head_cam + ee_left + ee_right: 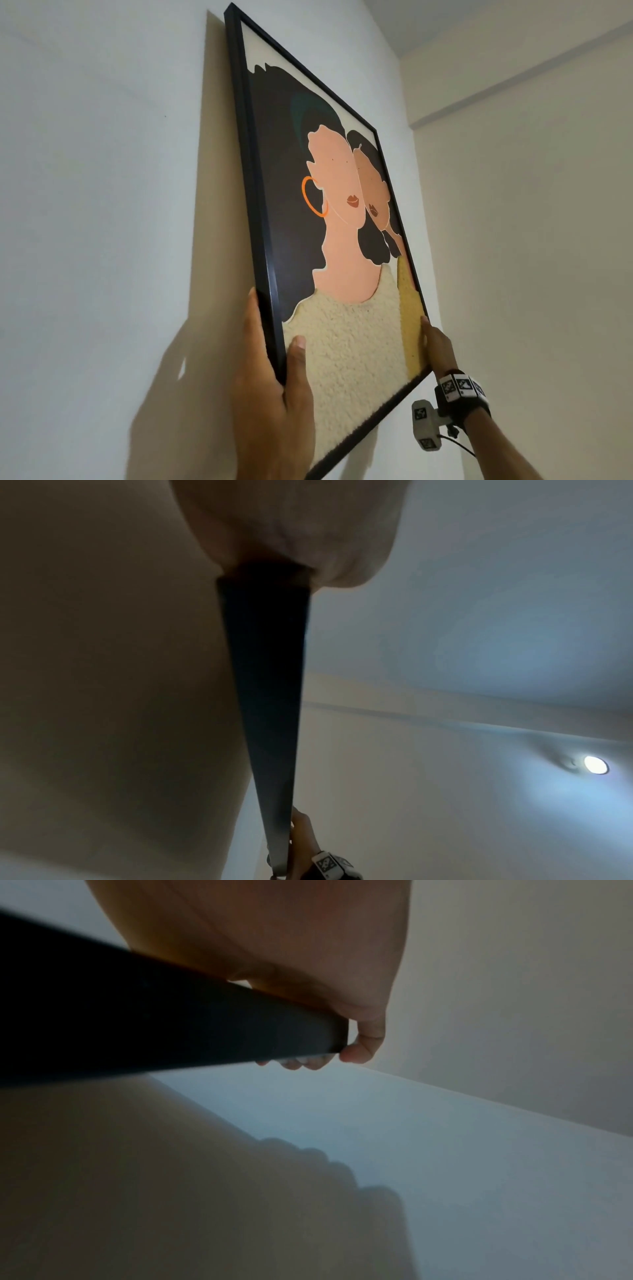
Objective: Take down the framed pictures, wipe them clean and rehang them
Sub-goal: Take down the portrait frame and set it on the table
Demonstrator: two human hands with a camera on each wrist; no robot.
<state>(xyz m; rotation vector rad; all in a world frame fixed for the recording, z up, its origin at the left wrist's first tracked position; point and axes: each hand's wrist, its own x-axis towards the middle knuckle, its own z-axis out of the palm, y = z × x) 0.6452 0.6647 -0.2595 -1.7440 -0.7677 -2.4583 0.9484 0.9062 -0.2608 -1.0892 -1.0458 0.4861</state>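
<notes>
1. Wall (102,171): pale, fills the left half of the head view. A broad shadow of the picture and arm falls on it at lower left.
2. Left hand (274,387): lower centre of the head view, clamped on the picture's left edge near the bottom corner. Thumb lies on the front, fingers go behind the dark rim. In the left wrist view the palm (291,534) sits at the top, with the frame's edge running down from it.
3. Framed picture (342,257): centre of the head view, held up against or just off the wall; whether it hangs on a hook cannot be told. Its left side stands away from the wall, with shadow behind. Thin black rim; artwork shows two figures with dark hair, an orange hoop earring, cream textured clothing.
4. Right hand (436,346): lower right of the head view, gripping the picture's right edge near the bottom corner. The right wrist view shows its fingers (359,1047) curled round the black rim.
5. Wrist strap with black-and-white markers (460,387): on the right wrist, a small camera unit (424,425) hanging just left of it.
6. Ceiling light (596,764): lit, at right in the left wrist view.
</notes>
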